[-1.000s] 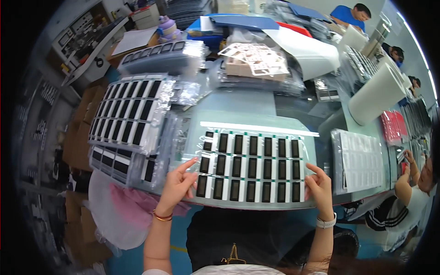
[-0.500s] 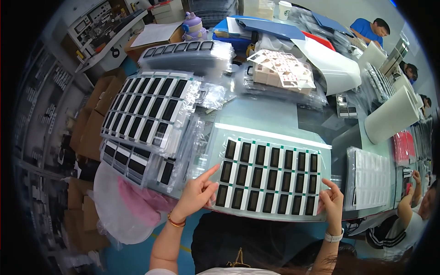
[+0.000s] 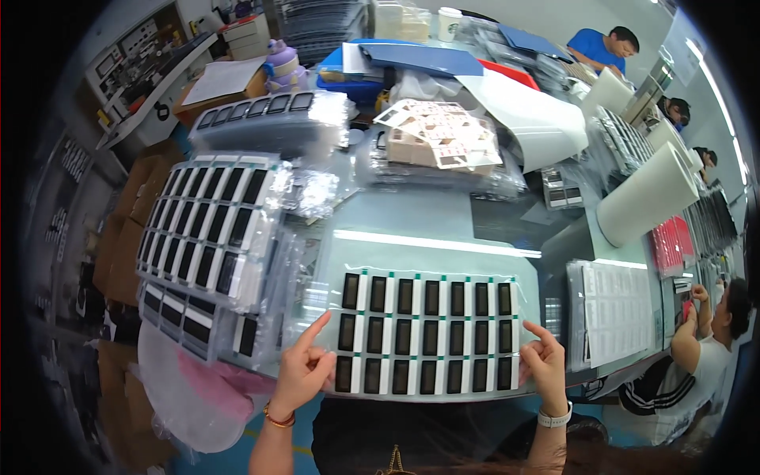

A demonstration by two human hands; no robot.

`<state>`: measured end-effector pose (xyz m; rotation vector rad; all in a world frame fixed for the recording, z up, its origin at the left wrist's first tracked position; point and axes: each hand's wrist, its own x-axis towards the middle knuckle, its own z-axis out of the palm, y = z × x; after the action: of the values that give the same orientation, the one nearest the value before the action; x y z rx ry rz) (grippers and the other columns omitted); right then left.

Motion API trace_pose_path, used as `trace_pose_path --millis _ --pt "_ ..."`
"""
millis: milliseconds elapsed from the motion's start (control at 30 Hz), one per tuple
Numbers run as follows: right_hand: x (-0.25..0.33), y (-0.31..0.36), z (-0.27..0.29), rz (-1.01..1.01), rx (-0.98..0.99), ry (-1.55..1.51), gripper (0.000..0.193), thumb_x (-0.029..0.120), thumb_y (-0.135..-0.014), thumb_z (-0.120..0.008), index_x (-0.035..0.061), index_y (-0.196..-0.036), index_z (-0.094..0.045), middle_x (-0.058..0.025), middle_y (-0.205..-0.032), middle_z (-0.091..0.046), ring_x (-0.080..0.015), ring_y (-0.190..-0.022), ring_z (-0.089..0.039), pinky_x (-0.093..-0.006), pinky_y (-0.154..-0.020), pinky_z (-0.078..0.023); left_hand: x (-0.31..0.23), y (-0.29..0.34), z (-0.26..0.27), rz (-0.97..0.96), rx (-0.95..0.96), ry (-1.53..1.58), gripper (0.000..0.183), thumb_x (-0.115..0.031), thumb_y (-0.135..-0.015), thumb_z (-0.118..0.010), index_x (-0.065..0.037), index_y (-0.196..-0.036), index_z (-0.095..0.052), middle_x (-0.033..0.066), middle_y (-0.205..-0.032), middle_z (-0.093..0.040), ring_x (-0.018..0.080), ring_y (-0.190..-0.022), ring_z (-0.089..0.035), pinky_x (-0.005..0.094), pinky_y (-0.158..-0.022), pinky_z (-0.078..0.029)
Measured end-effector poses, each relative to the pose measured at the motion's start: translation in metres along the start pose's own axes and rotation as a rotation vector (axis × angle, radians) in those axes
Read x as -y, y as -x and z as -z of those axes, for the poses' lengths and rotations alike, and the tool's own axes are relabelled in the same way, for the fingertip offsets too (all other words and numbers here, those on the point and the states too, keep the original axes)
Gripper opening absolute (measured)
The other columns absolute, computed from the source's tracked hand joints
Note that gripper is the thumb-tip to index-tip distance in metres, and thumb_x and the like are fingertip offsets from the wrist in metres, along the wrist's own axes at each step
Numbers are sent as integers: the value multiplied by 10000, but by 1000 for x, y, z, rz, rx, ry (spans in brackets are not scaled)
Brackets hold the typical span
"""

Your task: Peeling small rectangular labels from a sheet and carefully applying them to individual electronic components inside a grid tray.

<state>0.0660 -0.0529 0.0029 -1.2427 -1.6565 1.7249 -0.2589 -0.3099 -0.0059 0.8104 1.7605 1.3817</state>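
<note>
Before me at the table's front edge is a clear plastic tray (image 3: 427,398) with three rows of small dark rectangular display panels (image 3: 431,297), each beside a white strip with green tabs. My left hand (image 3: 302,372) grips the tray's left edge between thumb and curled fingers, its index finger stretched along the side. At the opposite edge, my right hand (image 3: 546,364) pinches the tray in the same way, index finger pointing up and inward. The fingertips under the rim are hidden. A bracelet (image 3: 279,417) circles my left wrist, and a pale watch (image 3: 554,415) my right.
Stacked trays of similar panels (image 3: 207,226) rise on the left. White trays (image 3: 613,313) lie to the right, near a large white roll (image 3: 649,198). Behind are a box topped with printed sheets (image 3: 443,134) and blue folders (image 3: 419,59). Another person (image 3: 704,348) sits at right.
The whole view has swung so that everything sits further left. The tray between my hands looks straighter, its far edge more level. Both hands have kept to its sides.
</note>
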Motion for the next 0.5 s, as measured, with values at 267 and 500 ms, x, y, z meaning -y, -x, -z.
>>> trace_pose_path --millis 267,500 --pt "1 2 3 8 65 -66 563 -29 -978 -562 -25 -1513 -388 -67 -750 -671 -106 -531 -625 -242 -453 -507 8 3 -2 -13 -89 4 556 53 -933 -552 18 -1481 -466 -24 -613 -585 45 -504 -531 202 -475 -436" --pt "4 2 3 -16 76 -47 574 -31 -974 -555 -13 -1523 -387 -60 -720 -653 -104 -522 -611 -239 -451 -489 11 5 -2 -19 -146 -28 496 61 -928 -542 29 -1422 -507 -28 -592 -563 36 -468 -501 196 -444 -394"
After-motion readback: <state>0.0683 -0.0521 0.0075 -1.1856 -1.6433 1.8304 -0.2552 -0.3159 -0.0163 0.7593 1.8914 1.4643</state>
